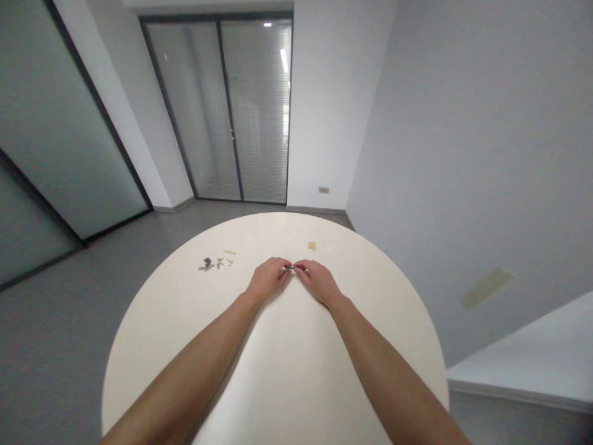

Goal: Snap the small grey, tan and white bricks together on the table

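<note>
Pinching tiny piece [291,267], L hand [267,278], R hand [319,281]

Grey bits [214,264] and a yellow tile [312,245] lie on the round table [185,346].

Both forearms are stretched forward and angled inward. The left grip [269,279] and right grip [319,281] are held fingertip to fingertip, fingers curled and pinched closed, knuckles turned upward.

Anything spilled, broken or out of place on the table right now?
Nothing stands out. The left hand and right hand pinch a small grey piece between them; loose small pieces and a yellow piece lie flat on the round table.
</note>
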Demonstrator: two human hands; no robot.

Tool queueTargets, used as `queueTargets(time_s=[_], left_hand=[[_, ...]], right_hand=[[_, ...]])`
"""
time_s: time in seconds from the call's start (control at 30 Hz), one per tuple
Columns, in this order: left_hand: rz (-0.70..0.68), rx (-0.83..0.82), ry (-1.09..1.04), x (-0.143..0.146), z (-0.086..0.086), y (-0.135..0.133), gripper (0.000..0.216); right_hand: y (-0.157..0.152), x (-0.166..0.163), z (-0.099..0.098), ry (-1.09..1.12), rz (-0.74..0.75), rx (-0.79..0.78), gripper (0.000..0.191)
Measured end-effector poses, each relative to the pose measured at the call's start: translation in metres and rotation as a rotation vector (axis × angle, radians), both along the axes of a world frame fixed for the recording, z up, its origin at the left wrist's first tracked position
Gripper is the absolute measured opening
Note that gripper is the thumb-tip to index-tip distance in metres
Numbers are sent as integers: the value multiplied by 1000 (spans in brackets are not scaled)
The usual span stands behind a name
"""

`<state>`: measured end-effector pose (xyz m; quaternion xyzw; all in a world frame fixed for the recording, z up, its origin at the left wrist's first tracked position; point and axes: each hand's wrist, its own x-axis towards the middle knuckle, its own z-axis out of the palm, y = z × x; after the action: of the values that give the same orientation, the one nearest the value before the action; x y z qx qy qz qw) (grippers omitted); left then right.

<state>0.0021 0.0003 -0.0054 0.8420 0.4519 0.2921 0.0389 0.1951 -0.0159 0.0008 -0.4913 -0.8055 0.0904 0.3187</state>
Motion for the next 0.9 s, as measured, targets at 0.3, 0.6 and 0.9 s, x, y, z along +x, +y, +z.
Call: queueTargets(time_s=[0.3, 0.6, 0.9], left_hand=[[24, -5, 8, 0, 2, -1, 23], [31, -27, 29, 2, 5, -3, 31], [-2, -29, 16, 4, 5, -4, 34]], right_hand=[[0, 0, -1, 20, -5, -15, 19], [2, 2, -4, 68, -9, -4, 19], [-1, 2, -1, 22, -41, -9, 19]])
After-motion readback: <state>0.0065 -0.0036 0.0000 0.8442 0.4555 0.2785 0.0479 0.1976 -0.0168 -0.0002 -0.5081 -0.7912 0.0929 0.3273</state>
